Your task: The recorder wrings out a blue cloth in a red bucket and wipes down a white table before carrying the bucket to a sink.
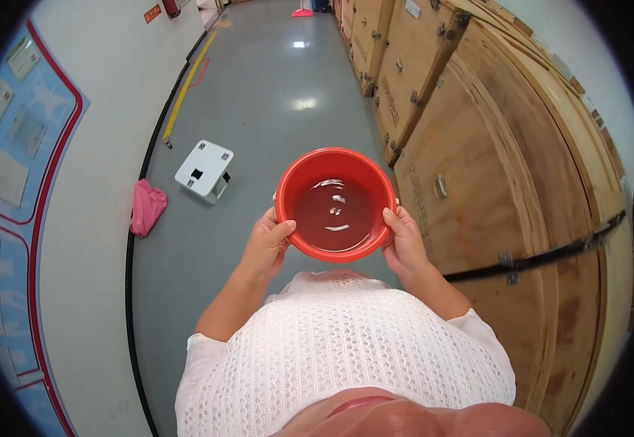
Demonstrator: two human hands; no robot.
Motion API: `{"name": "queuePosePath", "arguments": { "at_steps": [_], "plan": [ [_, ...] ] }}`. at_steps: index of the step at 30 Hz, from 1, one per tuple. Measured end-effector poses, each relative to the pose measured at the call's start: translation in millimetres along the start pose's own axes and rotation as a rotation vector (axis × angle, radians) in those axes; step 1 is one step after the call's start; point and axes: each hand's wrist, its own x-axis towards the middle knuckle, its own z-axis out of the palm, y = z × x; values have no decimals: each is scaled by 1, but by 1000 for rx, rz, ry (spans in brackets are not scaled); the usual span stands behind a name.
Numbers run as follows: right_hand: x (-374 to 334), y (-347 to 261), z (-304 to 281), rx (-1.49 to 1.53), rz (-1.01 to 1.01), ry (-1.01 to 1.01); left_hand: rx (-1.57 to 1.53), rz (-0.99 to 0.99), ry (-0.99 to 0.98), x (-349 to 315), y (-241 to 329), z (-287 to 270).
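Note:
I hold a round red plastic bucket [335, 164] in front of my chest with both hands. It is upright and has clear water in it that shows ripples and glints. My left hand [267, 240] grips the rim on the left side, thumb over the edge. My right hand [404, 240] grips the rim on the right side in the same way. The bucket hangs above a grey floor [273, 95], not resting on anything.
Large wooden crates [492, 146] line the right side of the corridor. A white wall with blue and red poster boards [11, 167] runs along the left. On the floor ahead lie a small white stool [204, 170] and a pink bag [146, 207].

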Motion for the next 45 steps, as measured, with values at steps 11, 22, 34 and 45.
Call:
{"name": "queuePosePath", "arguments": {
  "at_steps": [11, 22, 34, 45],
  "plan": [
    [270, -43, 27, -14, 8, 40, 11, -1, 14, 262, 63, -38],
    [551, -84, 64, -51, 139, -89, -35, 68, 175, 500, 122, -92],
    [837, -96, 127, -3, 107, -58, -29, 65, 163, 767, 222, -164],
    [1116, -103, 198, -60, 199, -179, -118, 182, 309, 998, 306, -247]
  ]
}}
